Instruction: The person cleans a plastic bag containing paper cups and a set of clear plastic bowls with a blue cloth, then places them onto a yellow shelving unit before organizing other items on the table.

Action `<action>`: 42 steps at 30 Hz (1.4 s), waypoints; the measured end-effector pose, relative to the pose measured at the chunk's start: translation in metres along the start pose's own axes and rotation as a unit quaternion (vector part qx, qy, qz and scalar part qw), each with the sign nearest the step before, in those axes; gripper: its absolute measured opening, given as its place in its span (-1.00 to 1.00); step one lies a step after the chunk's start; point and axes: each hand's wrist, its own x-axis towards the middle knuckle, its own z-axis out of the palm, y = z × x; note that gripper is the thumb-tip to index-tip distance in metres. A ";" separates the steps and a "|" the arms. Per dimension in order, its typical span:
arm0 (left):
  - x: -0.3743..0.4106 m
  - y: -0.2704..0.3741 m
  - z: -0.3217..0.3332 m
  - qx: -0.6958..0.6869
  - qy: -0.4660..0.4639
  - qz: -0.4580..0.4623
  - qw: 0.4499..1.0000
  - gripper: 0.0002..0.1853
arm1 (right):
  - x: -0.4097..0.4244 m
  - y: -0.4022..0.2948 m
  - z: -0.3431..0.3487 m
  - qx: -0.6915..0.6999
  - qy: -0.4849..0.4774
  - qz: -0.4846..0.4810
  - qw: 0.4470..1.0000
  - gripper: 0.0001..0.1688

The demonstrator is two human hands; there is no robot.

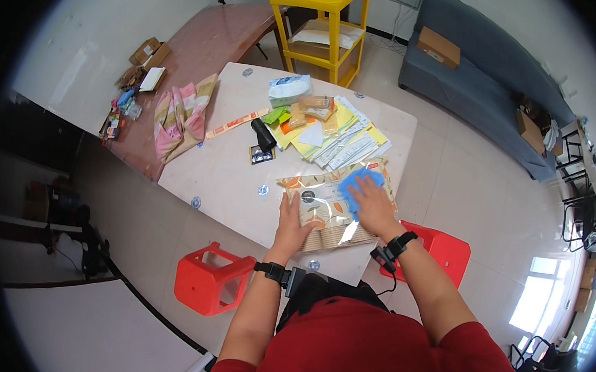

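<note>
A plastic-wrapped pack of paper cups [325, 220], printed with leaves and some writing, lies across the near end of the table. My left hand [291, 226] rests against the pack's left side, fingers spread and thumb over its near left part. Under my right hand [373, 202] is a bunched blue cloth [352, 190], pressed on the right half of the pack's upper face. The right palm and fingers hide part of the cloth and wrapper. Each wrist wears a black strap with a small device.
Beyond the pack on the table [226, 190] are papers [349, 149], wrapped packets [316, 103], a black roll [263, 134] and a tissue pack [289, 88]. Patterned fabric [183, 116] lies left. Red stools [214, 278] flank the table; a yellow shelf [333, 2] stands behind.
</note>
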 end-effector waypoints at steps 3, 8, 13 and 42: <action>-0.001 -0.006 0.002 -0.069 -0.002 -0.046 0.997 0.08 | 0.014 0.003 -0.008 -0.046 0.015 0.063 0.997 -0.37; 0.004 -0.032 0.012 -0.088 -0.018 -0.074 0.993 0.15 | 0.034 -0.055 0.026 0.012 -0.015 -0.032 0.999 -0.41; 0.004 -0.026 0.008 -0.088 -0.019 -0.091 0.992 0.12 | 0.053 -0.064 0.027 0.043 -0.040 -0.072 0.996 -0.36; 0.010 -0.062 0.024 -0.139 -0.021 -0.081 0.987 0.16 | -0.063 -0.026 -0.009 0.091 0.056 -0.093 0.990 -0.44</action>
